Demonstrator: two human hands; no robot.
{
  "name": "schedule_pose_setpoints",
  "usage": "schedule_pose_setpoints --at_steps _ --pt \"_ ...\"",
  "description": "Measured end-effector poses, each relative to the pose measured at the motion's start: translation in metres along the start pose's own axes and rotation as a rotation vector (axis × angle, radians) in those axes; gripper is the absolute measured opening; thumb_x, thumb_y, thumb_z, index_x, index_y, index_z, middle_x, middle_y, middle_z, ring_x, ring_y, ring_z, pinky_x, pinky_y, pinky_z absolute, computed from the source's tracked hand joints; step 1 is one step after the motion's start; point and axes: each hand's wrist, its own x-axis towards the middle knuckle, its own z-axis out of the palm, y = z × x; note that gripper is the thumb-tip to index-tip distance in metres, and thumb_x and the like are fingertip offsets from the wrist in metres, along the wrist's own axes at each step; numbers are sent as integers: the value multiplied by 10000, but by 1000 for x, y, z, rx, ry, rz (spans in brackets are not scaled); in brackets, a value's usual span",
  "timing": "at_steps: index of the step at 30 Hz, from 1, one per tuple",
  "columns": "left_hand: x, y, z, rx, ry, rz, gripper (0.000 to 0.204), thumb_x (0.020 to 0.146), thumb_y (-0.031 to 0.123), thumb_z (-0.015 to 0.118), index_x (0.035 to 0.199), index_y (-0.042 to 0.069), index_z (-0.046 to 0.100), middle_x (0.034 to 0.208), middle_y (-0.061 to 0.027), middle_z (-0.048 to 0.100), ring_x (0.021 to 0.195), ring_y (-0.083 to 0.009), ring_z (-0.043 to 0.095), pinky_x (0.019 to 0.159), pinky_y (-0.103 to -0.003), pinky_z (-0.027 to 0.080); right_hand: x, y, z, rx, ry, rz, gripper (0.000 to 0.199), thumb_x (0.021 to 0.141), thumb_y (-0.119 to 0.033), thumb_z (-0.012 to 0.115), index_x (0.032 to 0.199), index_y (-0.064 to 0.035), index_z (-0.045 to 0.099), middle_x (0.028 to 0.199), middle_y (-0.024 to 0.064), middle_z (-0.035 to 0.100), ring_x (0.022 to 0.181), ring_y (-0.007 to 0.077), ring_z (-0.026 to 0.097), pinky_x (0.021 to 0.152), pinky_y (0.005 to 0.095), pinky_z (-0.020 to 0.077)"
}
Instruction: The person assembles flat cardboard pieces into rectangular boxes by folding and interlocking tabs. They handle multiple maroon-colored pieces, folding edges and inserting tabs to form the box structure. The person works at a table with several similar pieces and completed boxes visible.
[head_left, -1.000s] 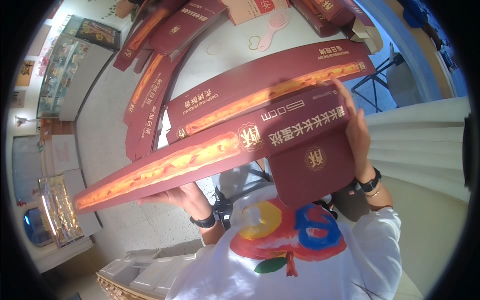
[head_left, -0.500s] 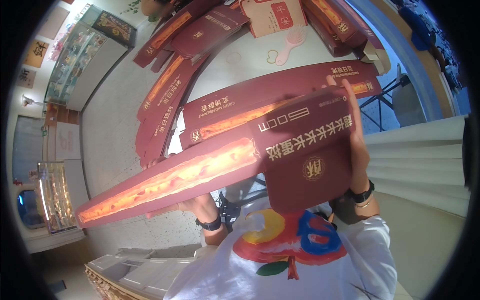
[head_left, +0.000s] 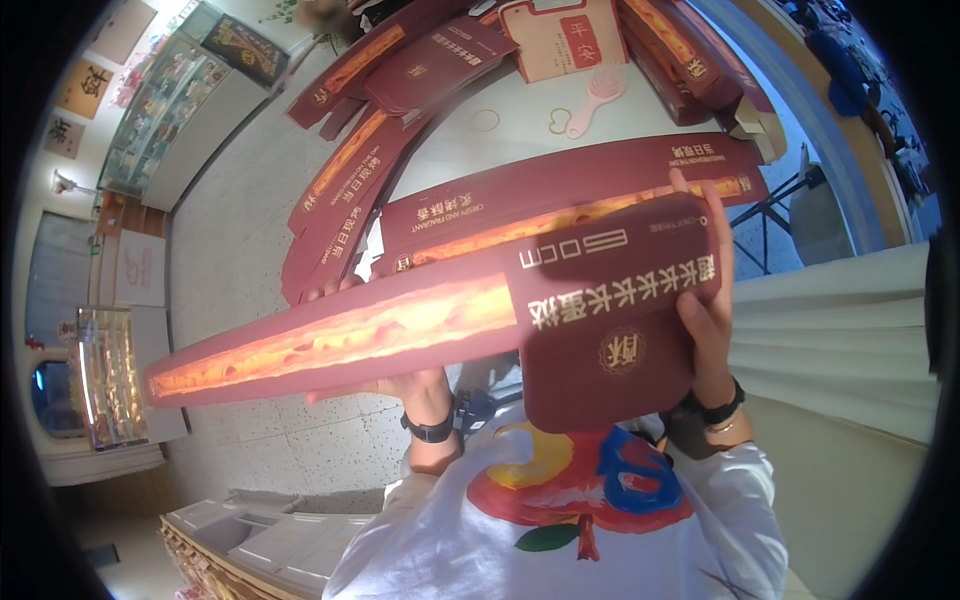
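Note:
A long maroon cardboard box [head_left: 420, 283] is held in the air in front of my chest, sloping slightly from its left end up to the right. A strip picture of golden pastry runs along it, and a broad maroon flap with pale printing [head_left: 620, 370] hangs at its right part. My left hand [head_left: 405, 388] wraps round the box from beneath; its fingertips show over the far edge. My right hand [head_left: 708, 318] is closed on the right end, thumb bent against the flap's side and fingers reaching over the far corner.
Just beyond lies a flat maroon carton [head_left: 560, 178] on the white table [head_left: 460, 150]. More cartons [head_left: 345, 185] lie at the left, others [head_left: 670, 60] at the far right. A pink hairbrush [head_left: 598, 97] and a cream-and-red bag [head_left: 562, 40] are at the back. A white curtain [head_left: 830, 330] hangs at right.
The box's left end has risen a little. My right thumb has bent in from the box's end to the flap's side. My left hand keeps its hold.

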Motion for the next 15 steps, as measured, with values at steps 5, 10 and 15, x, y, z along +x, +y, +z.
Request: schedule_pose_setpoints --at_steps 5,10,15 --pt "26 -2 8 359 -291 91 1226 593 743 721 1468 62 200 1464 -225 296 1366 -454 262 1136 -604 216 13 -4 -19 -18 -107 266 665 901 -228 585 1465 -43 284 1482 121 345 1345 181 353 1104 310 262" --pt "103 16 13 17 -881 127 1221 622 764 680 1488 69 172 1517 -208 234 1421 -412 155 1141 -625 132 17 23 -26 268 -269 735 485 976 -267 480 1417 -84 395 1407 111 436 1279 183 439 1054 295 354" --pt "97 8 46 16 -344 -41 730 833 404 704 1377 41 380 1330 -138 453 1220 -288 457 1044 -496 389 1 55 -38 488 -203 491 472 1007 -280 420 1410 -40 369 1386 118 459 1256 217 470 1007 332 419"
